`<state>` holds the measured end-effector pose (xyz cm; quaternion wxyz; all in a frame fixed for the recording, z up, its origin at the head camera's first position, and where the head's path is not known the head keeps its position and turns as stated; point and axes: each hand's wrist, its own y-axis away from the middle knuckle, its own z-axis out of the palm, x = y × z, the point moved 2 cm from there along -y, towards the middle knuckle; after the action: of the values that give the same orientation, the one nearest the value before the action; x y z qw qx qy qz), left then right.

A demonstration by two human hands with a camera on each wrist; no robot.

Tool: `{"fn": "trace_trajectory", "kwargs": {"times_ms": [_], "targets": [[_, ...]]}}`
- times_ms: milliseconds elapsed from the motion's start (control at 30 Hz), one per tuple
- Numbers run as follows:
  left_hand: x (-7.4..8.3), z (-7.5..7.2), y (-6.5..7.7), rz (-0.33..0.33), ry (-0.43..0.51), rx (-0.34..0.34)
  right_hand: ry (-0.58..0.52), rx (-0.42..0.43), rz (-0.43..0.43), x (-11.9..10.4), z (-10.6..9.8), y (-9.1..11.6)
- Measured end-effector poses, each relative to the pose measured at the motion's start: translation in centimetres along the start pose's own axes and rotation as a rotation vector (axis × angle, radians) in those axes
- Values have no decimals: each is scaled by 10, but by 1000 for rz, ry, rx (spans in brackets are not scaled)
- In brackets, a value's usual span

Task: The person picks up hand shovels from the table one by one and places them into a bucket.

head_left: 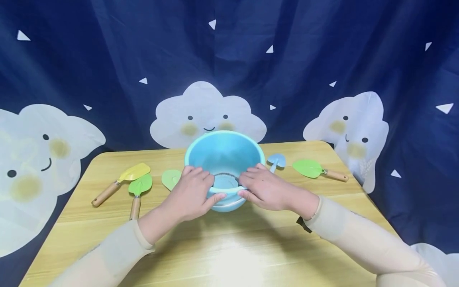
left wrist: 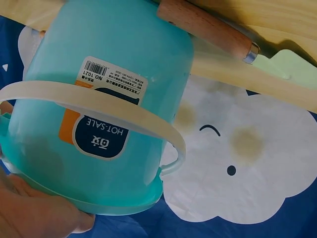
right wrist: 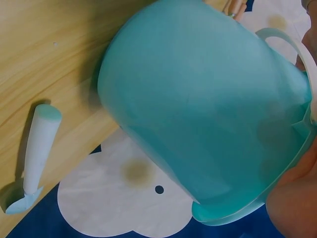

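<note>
Light blue plastic is the bucket [head_left: 226, 149], which stands at the middle of the worktop [head_left: 287, 251], tilted so that its mouth faces toward the person. Whether its base touches the wood, I cannot tell with certainty. Left hand [head_left: 195, 193] and right hand [head_left: 267, 188] both pinch the near rim: the fingers go over the edge to the inner side, while each thumb presses from outside. The two hands are near to each other but apart.

On the bucket's outer wall, the left wrist view shows a white carrying handle [left wrist: 94, 106] and a label [left wrist: 101, 136] with the words HOT-SALE, upside down.

At the left lie a yellow trowel [head_left: 134, 173] and a bright green trowel [head_left: 140, 185], with blades close together; both have wooden handles. A pale green trowel [head_left: 170, 178] is just beside the bucket, partly covered by the left hand. On the other side is a small blue shovel [head_left: 276, 160], then a leaf-green trowel [head_left: 308, 168], its wooden handle pointing right. Behind everything hangs a dark blue curtain [head_left: 244, 52] with smiling clouds.
</note>
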<state>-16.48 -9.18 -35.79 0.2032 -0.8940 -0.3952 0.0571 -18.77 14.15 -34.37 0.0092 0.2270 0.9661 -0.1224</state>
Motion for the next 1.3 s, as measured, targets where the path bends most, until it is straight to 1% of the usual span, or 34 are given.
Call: {"fn": "trace_trajectory", "kwargs": {"times_ms": [267,400,533,667,767,867,1100,1200,1300], "targets": [[-1,-1,0,5,4,25,8,8,-14,0,0,0],[-3,0,1,10,24,14,12,11,-17,1,2,-1],[-7,-1,5,27,82,2,8,16,-22,0,3,-1],[-9,-3,6,53,169,12,5,27,-22,0,2,0],[-12,-5,7,57,197,25,8,29,-21,0,1,0],[-17,-8,8,46,194,37,12,23,-19,0,0,-1],[-32,-14,14,27,147,83,9,19,-14,-1,0,-1],[-41,-17,17,3,133,97,9,18,-13,0,0,-1],[-52,-19,21,-39,121,109,12,22,-15,0,0,0]]}}
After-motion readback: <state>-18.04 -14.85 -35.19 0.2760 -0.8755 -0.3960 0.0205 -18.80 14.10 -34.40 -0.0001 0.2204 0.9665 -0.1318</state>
